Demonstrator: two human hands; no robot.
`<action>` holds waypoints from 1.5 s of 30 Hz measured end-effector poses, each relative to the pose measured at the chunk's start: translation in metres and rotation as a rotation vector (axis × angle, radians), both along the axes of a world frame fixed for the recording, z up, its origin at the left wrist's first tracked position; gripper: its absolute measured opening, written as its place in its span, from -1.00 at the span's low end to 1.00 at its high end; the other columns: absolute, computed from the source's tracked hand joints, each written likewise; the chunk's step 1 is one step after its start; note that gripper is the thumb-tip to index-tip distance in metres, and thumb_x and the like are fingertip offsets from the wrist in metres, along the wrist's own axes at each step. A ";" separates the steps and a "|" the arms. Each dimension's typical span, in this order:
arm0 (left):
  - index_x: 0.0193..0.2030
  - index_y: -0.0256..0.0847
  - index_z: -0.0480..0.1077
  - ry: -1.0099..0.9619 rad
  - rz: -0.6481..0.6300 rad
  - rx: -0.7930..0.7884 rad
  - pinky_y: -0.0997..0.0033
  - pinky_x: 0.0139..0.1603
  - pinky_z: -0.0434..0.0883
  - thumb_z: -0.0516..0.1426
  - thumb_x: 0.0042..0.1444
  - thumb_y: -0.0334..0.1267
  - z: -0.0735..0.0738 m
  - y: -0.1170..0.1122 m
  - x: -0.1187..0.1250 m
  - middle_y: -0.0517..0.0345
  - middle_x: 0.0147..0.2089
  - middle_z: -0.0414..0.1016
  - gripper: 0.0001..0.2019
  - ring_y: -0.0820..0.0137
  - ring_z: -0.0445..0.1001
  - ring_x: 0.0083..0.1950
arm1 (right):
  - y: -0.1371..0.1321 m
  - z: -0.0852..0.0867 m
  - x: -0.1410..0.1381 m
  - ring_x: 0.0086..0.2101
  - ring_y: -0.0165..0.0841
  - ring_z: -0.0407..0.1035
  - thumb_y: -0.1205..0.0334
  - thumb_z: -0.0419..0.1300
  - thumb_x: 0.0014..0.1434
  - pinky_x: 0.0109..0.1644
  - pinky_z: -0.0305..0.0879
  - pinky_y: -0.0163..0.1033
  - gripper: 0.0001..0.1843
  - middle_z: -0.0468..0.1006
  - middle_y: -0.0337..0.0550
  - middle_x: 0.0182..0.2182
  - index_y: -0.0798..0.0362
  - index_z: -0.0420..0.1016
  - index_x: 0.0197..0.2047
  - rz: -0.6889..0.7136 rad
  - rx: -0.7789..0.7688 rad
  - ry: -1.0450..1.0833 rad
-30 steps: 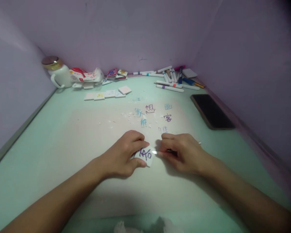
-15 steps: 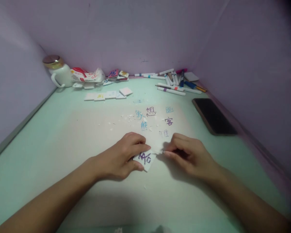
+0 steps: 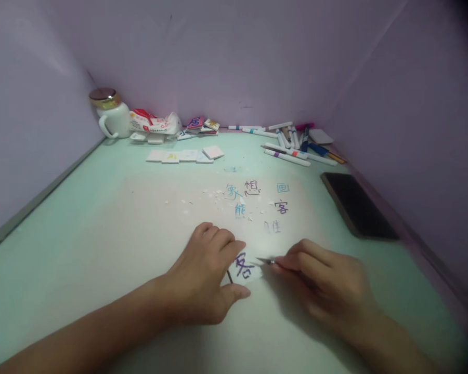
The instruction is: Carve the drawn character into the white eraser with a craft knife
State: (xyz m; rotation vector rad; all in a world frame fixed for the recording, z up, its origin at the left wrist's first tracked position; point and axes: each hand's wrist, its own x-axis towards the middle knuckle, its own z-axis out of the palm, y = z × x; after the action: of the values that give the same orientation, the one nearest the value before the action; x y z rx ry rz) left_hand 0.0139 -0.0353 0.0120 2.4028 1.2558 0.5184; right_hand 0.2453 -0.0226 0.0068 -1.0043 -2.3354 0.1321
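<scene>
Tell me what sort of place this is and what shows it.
Likely a craft desk closed in by walls: markers lie toward the back, a lidded mug stands in the far left corner, and a small knife points toward a lettered card.

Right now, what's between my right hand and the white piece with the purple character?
The head view shows a pointed metal blade, jutting from your right hand toward the white piece; contact is unclear.

Left hand (image 3: 206,280) grips a white tile (image 3: 250,270) bearing a purple character, between thumb and fingers. Right hand (image 3: 331,280) holds a pointed knife (image 3: 271,261), tip at the tile's right side; contact cannot be determined. White flakes (image 3: 218,195) lie on the tabletop (image 3: 74,228) beyond. Phone (image 3: 361,208) lies at right.
</scene>
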 end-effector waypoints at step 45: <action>-0.02 -0.31 0.40 -0.155 -0.085 0.002 -0.01 0.11 0.19 0.15 0.04 -0.32 -0.003 0.009 -0.008 -0.09 -0.10 0.37 -0.68 0.18 0.31 -0.07 | -0.023 0.009 -0.030 -0.70 -0.45 0.15 0.00 0.27 0.10 -0.63 0.04 -0.32 -0.66 0.32 -0.35 -0.76 -0.03 0.38 -0.60 -0.480 -0.790 0.820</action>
State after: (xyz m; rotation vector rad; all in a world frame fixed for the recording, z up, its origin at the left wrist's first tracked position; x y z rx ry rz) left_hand 0.0062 -0.0268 0.0094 2.3556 1.0841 0.6661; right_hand 0.2150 -0.0456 0.0160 -1.4712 -1.2343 1.0990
